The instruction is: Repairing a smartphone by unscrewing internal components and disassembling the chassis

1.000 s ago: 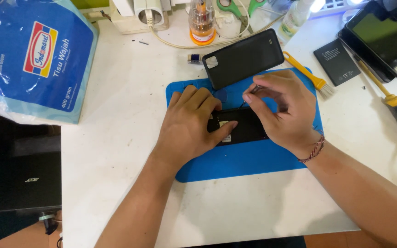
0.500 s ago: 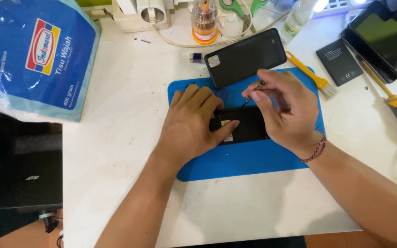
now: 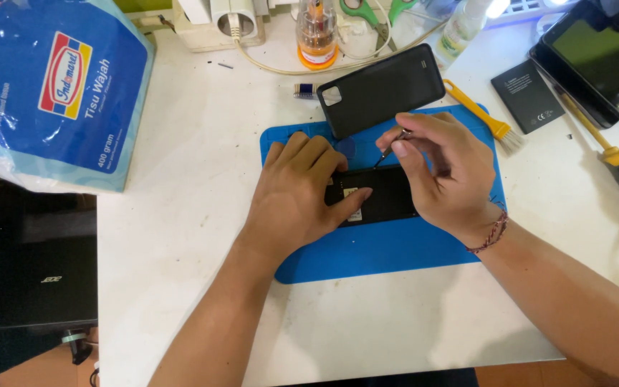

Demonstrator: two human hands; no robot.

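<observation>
The left hand lies flat, pinning the opened phone, long axis left-right at frame centre, while the right hand pinches a thin tool over its upper edge.

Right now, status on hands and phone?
Left hand flat on opened phone. Right hand pinching thin tool. Back cover alongside, clear.

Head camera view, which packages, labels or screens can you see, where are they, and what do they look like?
Tissue pack: far left of the table, soft blue plastic bag with a red, yellow and white badge.
Phone screen: top right corner, dark glass rectangle, unlit.
Battery: right of the blue mat, small black rectangle with pale print.
Laptop: lower left, black, closed lid.
</observation>
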